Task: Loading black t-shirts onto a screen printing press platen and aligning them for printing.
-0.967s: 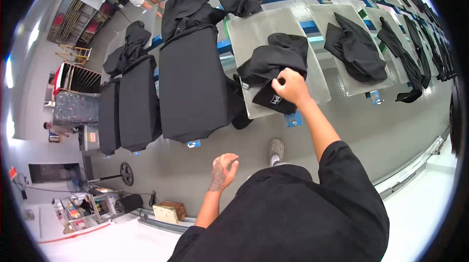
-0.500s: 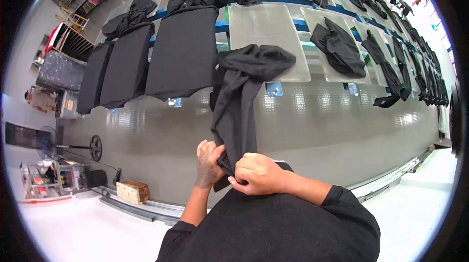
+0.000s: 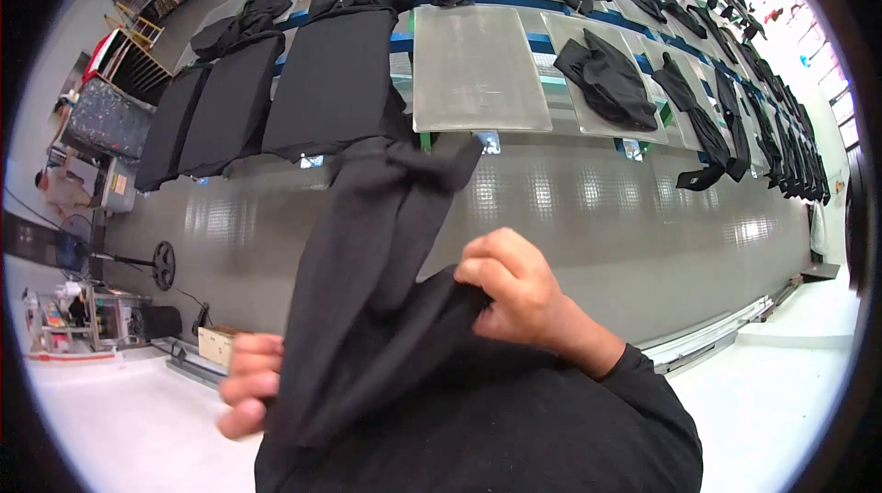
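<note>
A long black garment (image 3: 349, 245) hangs in front of me, held up close to my body and partly blurred. My left hand (image 3: 253, 383) grips it at the lower left, with the thumb hidden by the cloth. My right hand (image 3: 510, 286) is closed on the garment's right edge, pulling a fold taut. Beyond the garment stands a translucent grey board (image 3: 478, 66) with its surface showing.
Rows of boards carry black garments, some stretched flat (image 3: 326, 75), others bunched (image 3: 606, 79), on blue and green framing. At the left are a rack (image 3: 129, 70), a fan (image 3: 163, 265), a trolley and a wooden box (image 3: 216, 348). Two other people are partly visible (image 3: 64, 190).
The garment has come off the grey board toward my body. Both hands now hold it, and my left hand has moved left and down, spreading it apart from my right.
</note>
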`<act>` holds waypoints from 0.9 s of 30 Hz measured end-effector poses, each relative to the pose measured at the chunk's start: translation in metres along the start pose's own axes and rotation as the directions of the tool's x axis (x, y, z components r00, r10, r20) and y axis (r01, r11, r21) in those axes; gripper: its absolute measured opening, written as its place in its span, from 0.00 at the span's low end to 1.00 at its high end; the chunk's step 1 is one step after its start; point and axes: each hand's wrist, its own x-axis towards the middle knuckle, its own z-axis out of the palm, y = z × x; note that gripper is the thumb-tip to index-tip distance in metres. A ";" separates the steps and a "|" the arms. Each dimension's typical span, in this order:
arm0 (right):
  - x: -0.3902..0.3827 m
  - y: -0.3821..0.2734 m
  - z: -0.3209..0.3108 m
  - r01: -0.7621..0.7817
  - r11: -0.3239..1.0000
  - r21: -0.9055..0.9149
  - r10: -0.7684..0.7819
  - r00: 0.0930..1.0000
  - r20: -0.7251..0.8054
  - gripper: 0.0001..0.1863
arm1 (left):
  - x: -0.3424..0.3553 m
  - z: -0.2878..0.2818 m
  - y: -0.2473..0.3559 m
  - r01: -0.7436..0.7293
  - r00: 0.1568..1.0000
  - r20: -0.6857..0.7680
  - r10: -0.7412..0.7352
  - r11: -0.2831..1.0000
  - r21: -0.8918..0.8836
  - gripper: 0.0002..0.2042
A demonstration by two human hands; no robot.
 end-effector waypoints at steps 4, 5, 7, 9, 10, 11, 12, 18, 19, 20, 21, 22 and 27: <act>-0.022 0.032 -0.041 -0.186 0.972 -0.145 0.175 0.981 -0.082 0.24 | 0.010 -0.003 -0.039 0.014 0.881 0.362 -0.303 0.783 0.622 0.01; -0.030 0.042 -0.058 -0.256 0.953 -0.160 0.226 0.957 -0.182 0.22 | 0.006 -0.014 -0.054 0.032 0.711 0.510 -0.484 0.747 0.664 0.04; -0.051 0.058 -0.090 -0.431 0.900 -0.073 0.387 0.863 -0.326 0.17 | -0.022 0.004 -0.065 0.053 0.340 0.547 -0.765 0.596 0.801 0.13; -0.065 0.067 -0.122 -0.415 0.906 -0.083 0.347 0.841 -0.415 0.16 | -0.056 0.020 -0.066 -0.093 0.128 0.582 -0.803 0.574 0.813 0.14; -0.069 0.074 -0.136 -0.397 0.910 -0.121 0.303 0.835 -0.460 0.15 | -0.076 0.025 -0.067 -0.209 0.112 0.703 -0.703 0.675 0.708 0.14; -0.072 0.082 -0.151 -0.380 0.911 -0.159 0.257 0.826 -0.502 0.15 | -0.089 0.031 -0.067 -0.295 0.021 0.761 -0.648 0.724 0.624 0.15; -0.075 0.090 -0.168 -0.389 0.906 -0.168 0.238 0.794 -0.559 0.14 | -0.102 0.030 -0.072 -0.313 -0.035 0.769 -0.638 0.738 0.598 0.17; -0.102 0.123 -0.241 -0.418 0.767 -0.488 0.088 0.820 -0.565 0.14 | -0.137 0.056 -0.089 -0.129 0.125 0.811 -0.572 0.801 0.585 0.21; -0.108 0.129 -0.254 -0.424 0.764 -0.486 0.091 0.817 -0.569 0.14 | -0.138 0.066 -0.091 -0.096 0.204 0.820 -0.535 0.822 0.561 0.19; -0.111 0.134 -0.267 -0.421 0.748 -0.513 0.075 0.822 -0.565 0.15 | -0.140 0.077 -0.091 -0.095 0.199 0.822 -0.534 0.824 0.558 0.19; -0.113 0.138 -0.279 -0.416 0.736 -0.535 0.061 0.827 -0.559 0.17 | -0.137 0.091 -0.086 -0.127 0.288 0.835 -0.468 0.846 0.517 0.16; -0.114 0.140 -0.291 -0.405 0.712 -0.573 0.031 0.834 -0.551 0.20 | -0.136 0.105 -0.084 -0.156 0.372 0.841 -0.393 0.866 0.474 0.13; -0.118 0.163 -0.315 -0.367 0.708 -0.603 -0.074 0.811 -0.581 0.22 | -0.152 0.160 -0.097 0.153 0.541 0.829 -0.143 0.986 0.071 0.05</act>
